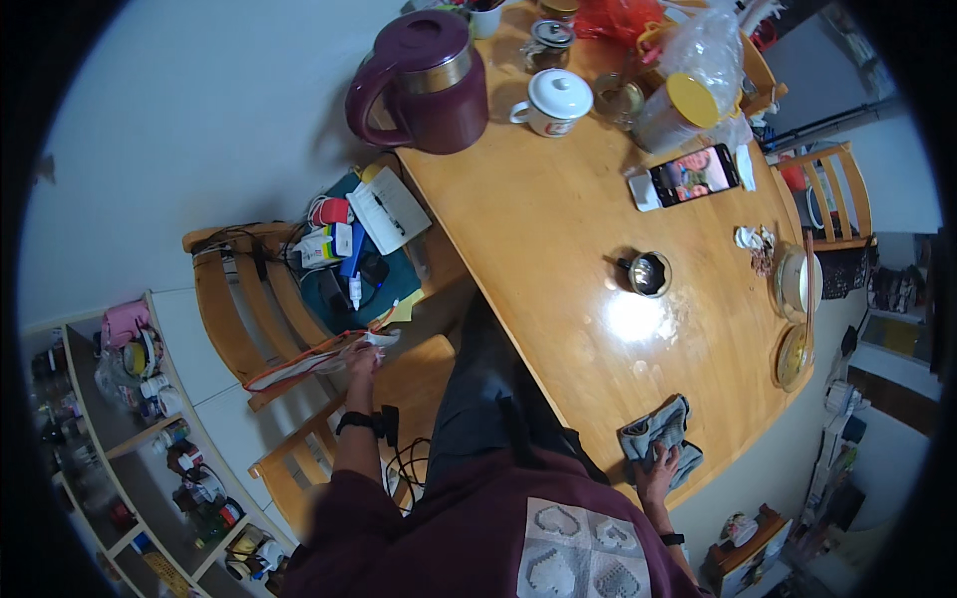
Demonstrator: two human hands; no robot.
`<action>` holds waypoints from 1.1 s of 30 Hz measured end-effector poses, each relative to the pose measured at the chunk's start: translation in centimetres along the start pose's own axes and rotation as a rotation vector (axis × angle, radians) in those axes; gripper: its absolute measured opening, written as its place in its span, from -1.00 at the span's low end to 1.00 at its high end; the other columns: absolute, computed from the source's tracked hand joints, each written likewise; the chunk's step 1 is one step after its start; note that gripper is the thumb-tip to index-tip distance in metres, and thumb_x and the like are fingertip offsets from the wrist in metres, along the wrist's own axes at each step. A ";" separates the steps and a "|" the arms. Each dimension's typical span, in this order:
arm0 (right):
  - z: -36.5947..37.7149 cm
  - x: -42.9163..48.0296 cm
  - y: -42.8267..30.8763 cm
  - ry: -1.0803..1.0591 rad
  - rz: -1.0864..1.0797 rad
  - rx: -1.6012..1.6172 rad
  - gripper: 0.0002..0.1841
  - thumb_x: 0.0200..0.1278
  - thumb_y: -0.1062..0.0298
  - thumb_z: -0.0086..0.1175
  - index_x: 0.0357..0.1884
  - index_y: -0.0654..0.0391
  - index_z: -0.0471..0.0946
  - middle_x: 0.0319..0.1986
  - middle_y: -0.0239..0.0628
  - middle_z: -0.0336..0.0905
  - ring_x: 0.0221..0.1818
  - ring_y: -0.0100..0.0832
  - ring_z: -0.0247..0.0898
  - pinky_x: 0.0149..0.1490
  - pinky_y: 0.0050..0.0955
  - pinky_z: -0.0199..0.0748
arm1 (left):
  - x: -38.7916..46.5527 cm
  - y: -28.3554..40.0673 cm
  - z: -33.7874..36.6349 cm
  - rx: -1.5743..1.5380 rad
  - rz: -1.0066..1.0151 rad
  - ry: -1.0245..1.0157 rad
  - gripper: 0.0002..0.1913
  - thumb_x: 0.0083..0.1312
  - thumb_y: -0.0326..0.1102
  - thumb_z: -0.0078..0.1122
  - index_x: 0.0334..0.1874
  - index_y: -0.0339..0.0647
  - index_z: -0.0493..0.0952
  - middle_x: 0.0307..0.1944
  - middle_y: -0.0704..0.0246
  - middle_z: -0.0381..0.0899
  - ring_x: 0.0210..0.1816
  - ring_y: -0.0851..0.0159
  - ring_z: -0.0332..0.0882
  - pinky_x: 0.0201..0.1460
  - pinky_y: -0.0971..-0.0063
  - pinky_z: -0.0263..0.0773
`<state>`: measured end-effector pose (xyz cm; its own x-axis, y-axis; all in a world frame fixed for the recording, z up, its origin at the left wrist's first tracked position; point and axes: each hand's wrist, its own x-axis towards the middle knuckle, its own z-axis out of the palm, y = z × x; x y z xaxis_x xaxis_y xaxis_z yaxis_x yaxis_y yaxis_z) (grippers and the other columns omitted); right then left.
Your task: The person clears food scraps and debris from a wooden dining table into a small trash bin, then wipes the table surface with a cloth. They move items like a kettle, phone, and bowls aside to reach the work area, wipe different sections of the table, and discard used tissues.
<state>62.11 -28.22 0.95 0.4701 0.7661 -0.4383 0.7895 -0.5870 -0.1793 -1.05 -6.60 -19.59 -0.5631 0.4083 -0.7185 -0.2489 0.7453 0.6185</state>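
Observation:
My right hand (pixel 656 469) rests on a crumpled grey cloth (pixel 650 433) at the near corner of the wooden table (pixel 523 247), fingers pressed into its folds. On the left, away from the tabletop, my left hand (pixel 363 360) holds what looks like a crumpled white tissue (pixel 384 338). That hand is beside an orange-edged bag (pixel 299 368) hanging by a wooden chair (pixel 247 306). Farther up the table from the cloth stands a glass cup with dark contents (pixel 649 274). Wet patches (pixel 662 329) shine on the wood between cup and cloth.
A purple kettle (pixel 441 90), a lidded white mug (pixel 559 103) and a yellow-lidded container (pixel 677 112) stand at the far end. A phone (pixel 695 176) leans there, screen lit. Bowls (pixel 791 280) with chopsticks line the right edge. A notebook (pixel 389 209) lies on the cluttered chair.

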 end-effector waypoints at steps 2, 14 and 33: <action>-0.2 0.4 -0.2 0.004 -0.036 -0.053 -0.25 -0.15 0.37 0.42 0.20 0.00 0.34 0.27 0.14 0.14 0.35 0.23 0.05 0.35 0.10 0.15 | 2.4 -0.7 -1.0 -0.112 -0.045 0.000 -0.76 0.11 -0.63 0.27 -0.21 -0.18 0.50 -0.53 0.26 0.57 -0.61 0.29 0.54 -0.63 0.47 0.39; 0.1 1.3 -1.5 0.069 0.012 -0.006 -0.34 -0.27 0.51 0.29 0.05 0.12 0.37 0.02 0.02 0.28 0.12 0.10 0.24 0.23 -0.07 0.29 | 9.7 -1.7 8.3 -0.059 -0.211 -0.078 -0.72 0.10 -0.75 0.15 -0.30 -0.12 0.51 -0.45 0.28 0.60 -0.47 0.26 0.62 -0.38 0.20 0.63; -0.2 1.5 -3.1 0.024 0.155 0.039 -0.35 -0.28 0.65 0.09 0.05 0.12 0.38 0.10 0.07 0.29 0.23 0.18 0.18 0.31 -0.02 0.22 | 15.5 3.4 12.7 -0.195 -0.067 -0.097 -0.63 0.06 -0.85 0.14 -0.14 -0.26 0.56 -0.37 0.29 0.56 -0.41 0.22 0.59 -0.27 0.15 0.65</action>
<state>60.39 -25.22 1.01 0.5950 0.6713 -0.4420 0.6910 -0.7081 -0.1453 -0.65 8.97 -32.68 -0.4644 0.4172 -0.7812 -0.4358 0.6603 0.6116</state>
